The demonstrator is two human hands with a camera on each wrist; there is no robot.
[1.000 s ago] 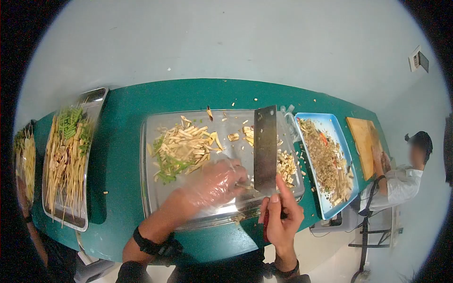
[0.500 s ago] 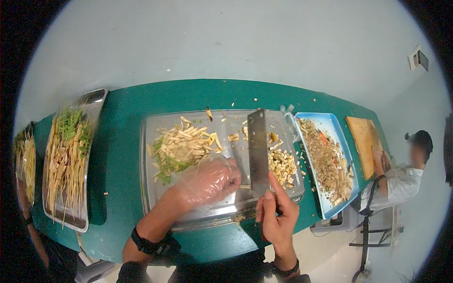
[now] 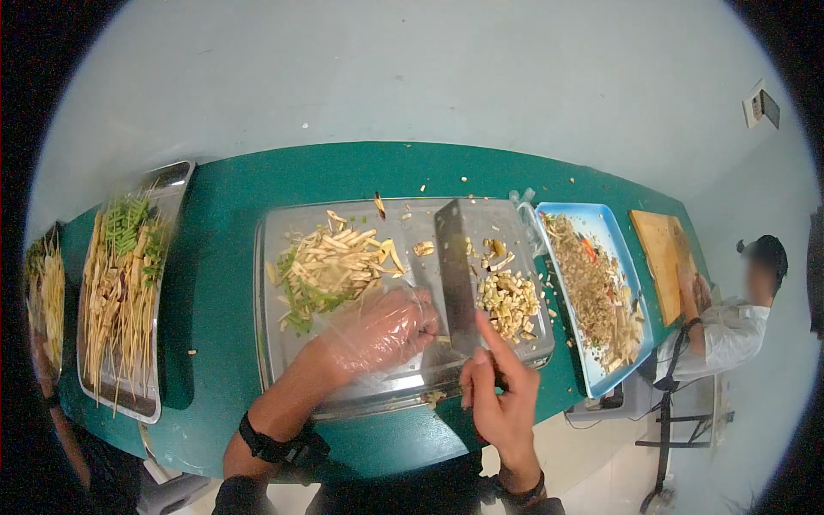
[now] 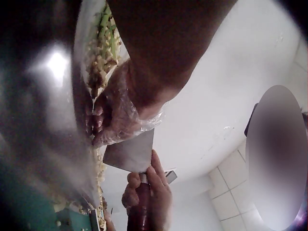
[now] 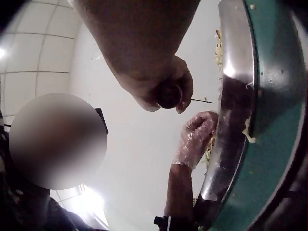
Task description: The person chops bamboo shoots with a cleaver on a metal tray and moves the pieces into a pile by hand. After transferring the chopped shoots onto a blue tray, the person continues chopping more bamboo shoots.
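My right hand (image 3: 506, 395) grips the dark red handle (image 4: 139, 204) of a broad cleaver (image 3: 455, 275), its index finger stretched along the blade. Flat metal stands just right of my left hand (image 3: 382, 335), which wears a clear plastic glove. Its curled fingers press on pale vegetable strips (image 3: 443, 340) on the upturned-looking metal tray (image 3: 403, 378); the palm hides most of them. To the left lies a heap of longer pale strips (image 3: 339, 262) with green pieces (image 3: 305, 300). Small diced bits (image 3: 511, 305) are piled right of the blade.
A blue-rimmed tray (image 3: 639, 283) of chopped vegetables stands at the right, before a wooden board (image 3: 657, 257) where another person (image 3: 721, 335) works. At the left, a metal tray (image 3: 176, 184) holds skewers. Scraps lie on the green table (image 3: 223, 257).
The cleaver and right hand have shifted left toward the gloved hand, uncovering more diced bits. My left hand has drawn slightly left, then stayed put.
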